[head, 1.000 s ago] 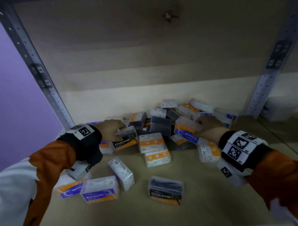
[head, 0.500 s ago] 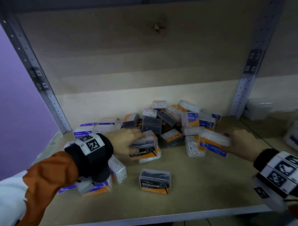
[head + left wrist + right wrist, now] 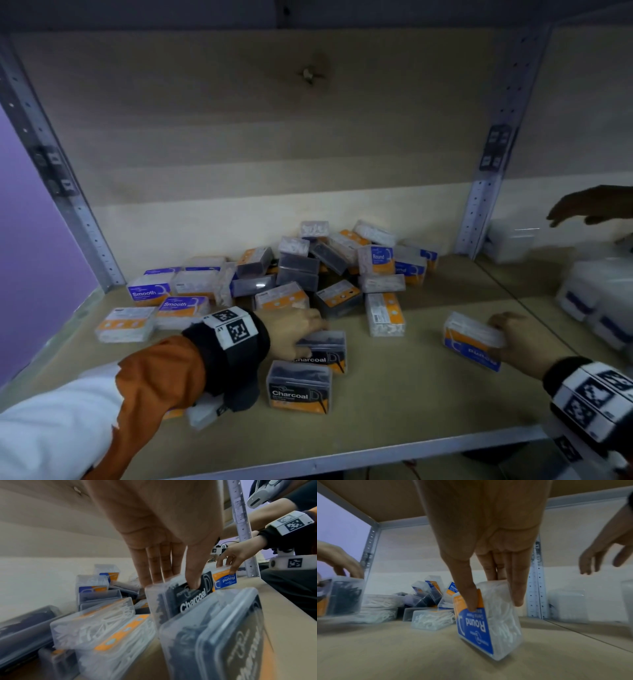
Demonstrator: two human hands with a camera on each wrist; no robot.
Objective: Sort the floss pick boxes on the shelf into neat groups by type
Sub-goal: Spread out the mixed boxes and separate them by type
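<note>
My left hand [image 3: 308, 337] grips a dark Charcoal box [image 3: 323, 349] on the shelf board, thumb on its label [image 3: 193, 585]. It stands right behind another Charcoal box [image 3: 299, 387] near the front edge. On the right side of the shelf my right hand [image 3: 496, 337] pinches a blue and orange Round box [image 3: 472, 341], which is tilted with one edge on the board [image 3: 488, 626]. A mixed pile of boxes [image 3: 329, 267] lies at the back middle. Smooth boxes [image 3: 147, 291] sit at the back left.
A metal upright [image 3: 486, 192] bounds the bay on the right. Beyond it stand blurred white boxes [image 3: 596, 298], and another hand [image 3: 589, 205] hovers above them. The shelf's front edge [image 3: 342, 459] is close. Bare board shows between my hands.
My left hand has drawn the Charcoal box from the pile towards the front, up to the other Charcoal box. My right hand has carried the Round box away to the right.
</note>
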